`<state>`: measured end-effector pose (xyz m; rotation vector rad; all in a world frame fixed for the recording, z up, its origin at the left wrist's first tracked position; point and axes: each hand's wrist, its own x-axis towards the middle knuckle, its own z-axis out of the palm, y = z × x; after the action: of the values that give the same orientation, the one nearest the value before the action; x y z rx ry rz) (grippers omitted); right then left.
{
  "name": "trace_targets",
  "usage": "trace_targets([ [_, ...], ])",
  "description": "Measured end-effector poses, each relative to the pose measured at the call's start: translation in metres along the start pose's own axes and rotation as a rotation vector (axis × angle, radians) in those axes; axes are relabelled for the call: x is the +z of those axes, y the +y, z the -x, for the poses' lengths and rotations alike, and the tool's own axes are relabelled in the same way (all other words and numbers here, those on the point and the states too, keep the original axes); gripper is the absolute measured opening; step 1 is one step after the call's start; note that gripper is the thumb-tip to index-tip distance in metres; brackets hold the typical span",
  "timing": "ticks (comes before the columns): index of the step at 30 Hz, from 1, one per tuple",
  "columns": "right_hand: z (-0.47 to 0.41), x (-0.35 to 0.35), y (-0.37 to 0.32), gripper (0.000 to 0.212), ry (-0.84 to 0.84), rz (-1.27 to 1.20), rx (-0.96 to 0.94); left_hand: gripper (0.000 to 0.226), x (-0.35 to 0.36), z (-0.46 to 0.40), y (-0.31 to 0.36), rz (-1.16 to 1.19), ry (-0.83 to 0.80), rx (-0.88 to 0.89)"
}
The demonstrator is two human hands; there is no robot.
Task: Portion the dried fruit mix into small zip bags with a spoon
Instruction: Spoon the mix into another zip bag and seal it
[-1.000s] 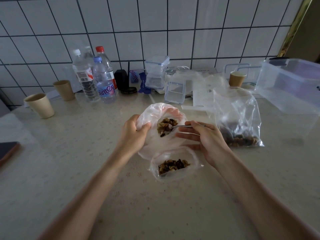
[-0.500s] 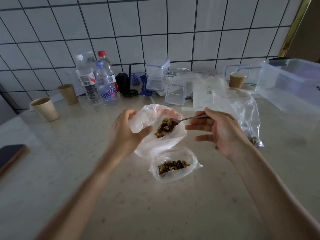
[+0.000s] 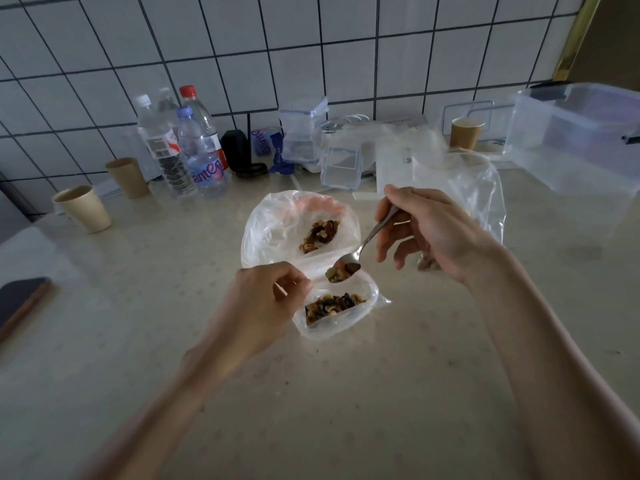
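At the far left edge a dark phone [image 3: 21,299] lies flat on the pale counter [image 3: 346,393]. Behind it stand two paper cups [image 3: 84,208], and next to them a cluster of clear plastic bottles [image 3: 166,147]; the front one carries a pink and blue label [image 3: 206,166] whose letters are partly legible but too blurred to read with certainty. A red-capped bottle rises behind it.

The left hand [image 3: 258,306] sits near the middle, fingers curled in, thumb and forefinger pinched together on the left rim of the small zip bag [image 3: 337,322], holding its mouth open. That bag lies on the counter with a layer of dried fruit mix [image 3: 334,303] already inside. Just behind it, touching, is a larger white plastic bag [image 3: 277,230], open, with a heap of the same mix in its fold.

A metal spoon [image 3: 360,251], loaded with fruit and nuts, hovers over the open mouth of the small bag. The right hand [image 3: 426,233] grips its handle between thumb and forefinger, the other fingers loosely curled beneath.

Behind the right hand slumps a big clear bag [image 3: 478,188]. Further right stand another paper cup [image 3: 465,133] and a large clear storage box [image 3: 581,140]. Small clear containers [image 3: 303,133] are stacked against the tiled wall [image 3: 311,39].
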<state>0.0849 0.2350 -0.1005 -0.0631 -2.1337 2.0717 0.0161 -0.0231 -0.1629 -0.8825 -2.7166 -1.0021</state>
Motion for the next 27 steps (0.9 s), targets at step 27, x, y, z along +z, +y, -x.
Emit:
trace_targets([
  [27, -0.021, 0.018, 0.03, 0.04, 0.251, -0.126, 0.04, 0.041, -0.024, -0.089, 0.006, -0.15, 0.408, 0.243],
])
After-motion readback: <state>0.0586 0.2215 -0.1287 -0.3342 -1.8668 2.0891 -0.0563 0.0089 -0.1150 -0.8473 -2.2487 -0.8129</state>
